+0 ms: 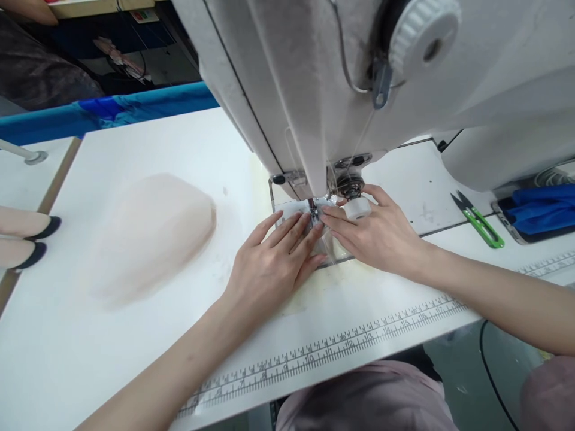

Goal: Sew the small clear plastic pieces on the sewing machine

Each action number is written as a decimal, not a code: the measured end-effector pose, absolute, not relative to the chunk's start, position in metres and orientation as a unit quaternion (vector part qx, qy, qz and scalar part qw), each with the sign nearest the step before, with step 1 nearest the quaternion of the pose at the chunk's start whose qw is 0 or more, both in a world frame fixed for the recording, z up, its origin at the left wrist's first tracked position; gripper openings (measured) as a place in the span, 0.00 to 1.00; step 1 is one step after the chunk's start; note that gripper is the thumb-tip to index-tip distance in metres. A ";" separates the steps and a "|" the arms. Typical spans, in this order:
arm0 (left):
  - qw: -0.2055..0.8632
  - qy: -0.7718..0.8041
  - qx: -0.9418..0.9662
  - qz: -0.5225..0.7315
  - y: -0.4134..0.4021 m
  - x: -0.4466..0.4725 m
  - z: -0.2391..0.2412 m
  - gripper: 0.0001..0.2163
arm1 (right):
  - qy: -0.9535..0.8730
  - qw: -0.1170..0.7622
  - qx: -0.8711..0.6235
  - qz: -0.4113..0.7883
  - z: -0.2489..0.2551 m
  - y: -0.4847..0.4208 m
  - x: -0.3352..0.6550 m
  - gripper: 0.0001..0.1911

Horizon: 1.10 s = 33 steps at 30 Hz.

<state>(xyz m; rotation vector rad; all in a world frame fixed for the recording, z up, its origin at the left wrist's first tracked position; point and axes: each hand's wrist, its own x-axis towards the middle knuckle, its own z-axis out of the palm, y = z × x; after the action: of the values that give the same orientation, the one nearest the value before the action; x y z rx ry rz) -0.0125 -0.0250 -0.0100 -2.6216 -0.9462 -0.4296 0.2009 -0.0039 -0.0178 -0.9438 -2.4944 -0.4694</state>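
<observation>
My left hand (pixel 272 266) lies flat on the bed of the white sewing machine (pixel 287 90), its fingers stretched out to the presser foot (pixel 313 209). From the other side, my right hand (pixel 377 233) reaches to the foot with fingers extended, beside a white knob (pixel 357 208). The fingertips of both hands nearly meet at the needle plate (pixel 287 208). Whether any thin material lies under them, I cannot tell. Left of my hands, a beige, rounded shape (pixel 157 233) is smeared by motion over the white table (pixel 135 371).
Green thread snips (pixel 480 221) lie on the right, near a phone (pixel 512 221) with blue cloth (pixel 545 208) on it. A printed ruler (pixel 309 359) runs along the front edge. Beige pieces with black ends (pixel 38 254) are at far left. Another person's arm (pixel 31 9) shows beyond.
</observation>
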 end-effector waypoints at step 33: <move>0.160 -0.333 -0.912 -0.179 -0.025 -0.016 -0.010 0.19 | -0.900 0.241 -0.323 -0.165 -0.016 -0.004 0.203 0.11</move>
<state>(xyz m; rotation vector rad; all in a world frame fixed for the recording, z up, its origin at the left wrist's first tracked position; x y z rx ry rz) -0.0161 -0.0254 -0.0099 -2.6043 -0.9525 -0.5124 0.2027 -0.0044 -0.0158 -0.8830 -2.4625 -0.4515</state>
